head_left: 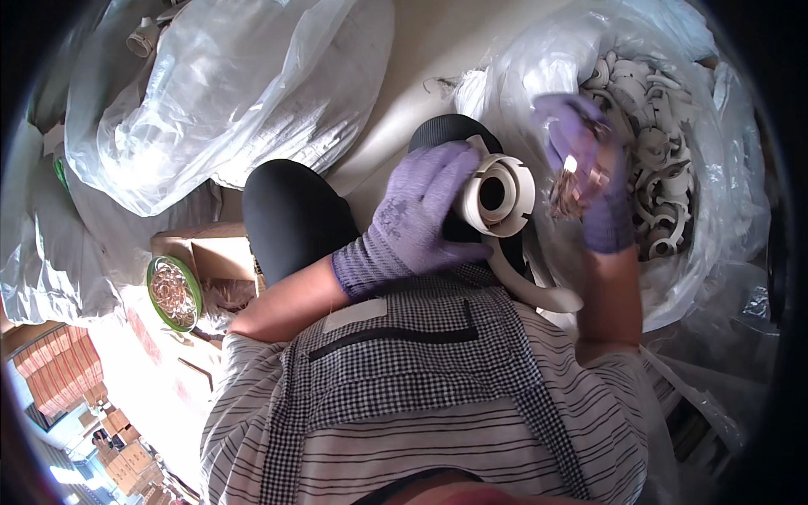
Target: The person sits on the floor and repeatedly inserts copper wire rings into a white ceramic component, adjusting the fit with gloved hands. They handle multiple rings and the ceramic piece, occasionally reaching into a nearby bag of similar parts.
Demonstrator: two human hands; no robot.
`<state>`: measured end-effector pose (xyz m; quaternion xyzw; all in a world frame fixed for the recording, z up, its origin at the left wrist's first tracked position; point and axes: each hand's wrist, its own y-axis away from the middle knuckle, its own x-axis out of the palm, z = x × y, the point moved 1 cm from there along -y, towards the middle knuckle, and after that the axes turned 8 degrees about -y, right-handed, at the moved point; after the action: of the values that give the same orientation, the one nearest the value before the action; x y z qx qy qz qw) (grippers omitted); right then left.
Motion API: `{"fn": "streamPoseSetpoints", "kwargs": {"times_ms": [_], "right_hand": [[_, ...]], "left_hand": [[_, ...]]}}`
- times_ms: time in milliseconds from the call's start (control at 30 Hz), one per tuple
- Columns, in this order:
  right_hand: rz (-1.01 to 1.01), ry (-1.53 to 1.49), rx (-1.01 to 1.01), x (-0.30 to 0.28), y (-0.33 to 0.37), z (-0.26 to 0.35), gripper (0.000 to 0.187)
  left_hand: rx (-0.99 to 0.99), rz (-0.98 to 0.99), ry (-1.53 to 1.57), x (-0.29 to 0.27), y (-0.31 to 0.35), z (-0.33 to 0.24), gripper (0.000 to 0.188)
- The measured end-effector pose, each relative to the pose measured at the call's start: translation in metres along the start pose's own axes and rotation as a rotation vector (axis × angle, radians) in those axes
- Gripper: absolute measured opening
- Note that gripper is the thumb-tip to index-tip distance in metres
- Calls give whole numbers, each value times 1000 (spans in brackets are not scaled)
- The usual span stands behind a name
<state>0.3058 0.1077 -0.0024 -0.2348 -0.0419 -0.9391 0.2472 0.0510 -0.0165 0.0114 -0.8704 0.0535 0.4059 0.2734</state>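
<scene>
- While we grip it at our right knee (450, 128), the white ringed part (513, 183) sits between our hands, its round open end turned up toward our head
- Our left hand (429, 206) wraps it from the left: the gloved fingers lie close together over its upper side, and the thumb stands apart below, near a curved white piece (532, 289); we cannot tell whether that piece is joined to it
- Our right hand (589, 143), blurred, carries coppery pieces (572, 187) just right of the part, apart from it; we cannot tell whether its fingers pinch them or merely cradle them
- We judge the step in hand to be steadying the part while handling the coppery pieces; the next move seems to call for a firm left grip and careful separating of single pieces
- Beyond our right hand, a clear plastic bag (526, 71) holds many white fittings (661, 147)
- Left of our knees, more coppery pieces lie in a green-rimmed basket (198, 296) beside a cardboard box (223, 255)
</scene>
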Motion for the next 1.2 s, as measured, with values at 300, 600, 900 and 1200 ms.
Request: {"fn": "streamPoseSetpoints", "kwargs": {"times_ms": [300, 600, 900, 1200], "right_hand": [[-183, -89, -224, 57, 28, -32, 32], [-281, 880, -46, 71, 16, -27, 46], [-218, 764, -311, 107, 7, -10, 28], [-46, 610, -439, 84, 24, 9, 44]], "left_hand": [[17, 9, 153, 18, -7, 25, 87], [100, 80, 193, -12, -10, 28, 111], [-7, 21, 813, -16, -18, 6, 44], [-224, -147, 937, -24, -16, 9, 16]]}}
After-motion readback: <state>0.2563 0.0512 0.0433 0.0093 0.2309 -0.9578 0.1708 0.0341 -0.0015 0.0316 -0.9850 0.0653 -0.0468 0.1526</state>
